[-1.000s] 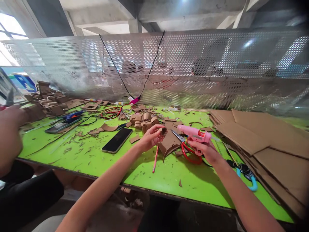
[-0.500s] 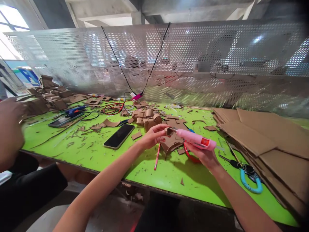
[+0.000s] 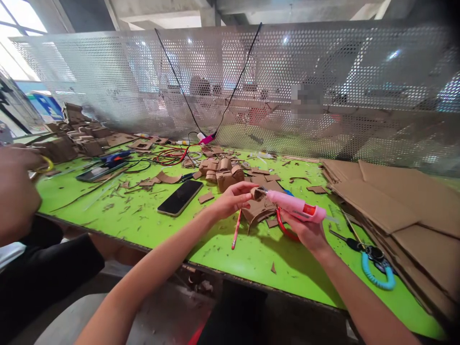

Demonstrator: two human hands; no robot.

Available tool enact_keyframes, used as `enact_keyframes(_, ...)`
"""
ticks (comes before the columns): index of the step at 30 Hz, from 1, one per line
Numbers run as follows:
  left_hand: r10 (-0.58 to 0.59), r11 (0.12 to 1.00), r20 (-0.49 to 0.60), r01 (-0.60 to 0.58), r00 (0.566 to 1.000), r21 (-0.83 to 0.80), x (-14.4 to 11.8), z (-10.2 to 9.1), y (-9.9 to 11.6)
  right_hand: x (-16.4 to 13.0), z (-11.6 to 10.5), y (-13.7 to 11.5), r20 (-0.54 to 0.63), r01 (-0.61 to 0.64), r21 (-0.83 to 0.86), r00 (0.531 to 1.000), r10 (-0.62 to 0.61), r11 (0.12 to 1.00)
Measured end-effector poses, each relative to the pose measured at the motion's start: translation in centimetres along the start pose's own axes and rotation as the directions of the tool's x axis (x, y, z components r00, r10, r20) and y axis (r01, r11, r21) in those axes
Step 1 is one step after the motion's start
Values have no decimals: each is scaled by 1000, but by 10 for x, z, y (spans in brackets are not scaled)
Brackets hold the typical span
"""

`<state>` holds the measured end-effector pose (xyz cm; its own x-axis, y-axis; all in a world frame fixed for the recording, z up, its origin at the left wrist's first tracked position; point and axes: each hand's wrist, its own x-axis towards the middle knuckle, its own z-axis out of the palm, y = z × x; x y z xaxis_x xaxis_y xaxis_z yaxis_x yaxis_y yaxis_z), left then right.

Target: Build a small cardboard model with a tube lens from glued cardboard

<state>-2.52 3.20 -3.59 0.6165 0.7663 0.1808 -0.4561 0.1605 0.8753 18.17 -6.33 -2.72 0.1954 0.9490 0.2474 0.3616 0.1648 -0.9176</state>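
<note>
Between the fingertips of my left hand (image 3: pixel 235 199) is a small rolled cardboard tube (image 3: pixel 258 193), its open end turned to the right. My right hand (image 3: pixel 305 232) is wrapped round a pink glue gun (image 3: pixel 294 205), whose nozzle meets the tube's open end; whether glue is coming out is too small to tell. Below the hands lie a curved cardboard piece (image 3: pixel 257 211), a pencil (image 3: pixel 236 230) and a red loop-shaped handle (image 3: pixel 283 227). Just behind my left hand stands a cluster of joined cardboard rolls (image 3: pixel 224 173).
A phone (image 3: pixel 180 197) lies left of my forearm. Stacked cardboard sheets (image 3: pixel 395 201) and keys on a blue coil (image 3: pixel 377 273) are at right. Cables (image 3: pixel 170 155) and scraps lie towards the perforated metal screen (image 3: pixel 230 86). Another person's hand (image 3: pixel 17 191) is at far left.
The view has shifted slightly. My hands keep the tube and glue gun nozzle together in nearly the same pose. A yellow ring-shaped thing now shows by the other person's hand.
</note>
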Motion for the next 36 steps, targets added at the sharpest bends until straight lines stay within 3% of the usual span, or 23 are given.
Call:
enact_keyframes(19,-7,1000,2,7,1000,21,1,-2,-2,1,-2,6,-56,-49,-97,997,44,994)
enact_keyframes(36,-8,1000,-17,8,1000,12,1,-1,-1,-1,-2,-4,5,-34,-98,999,35,995)
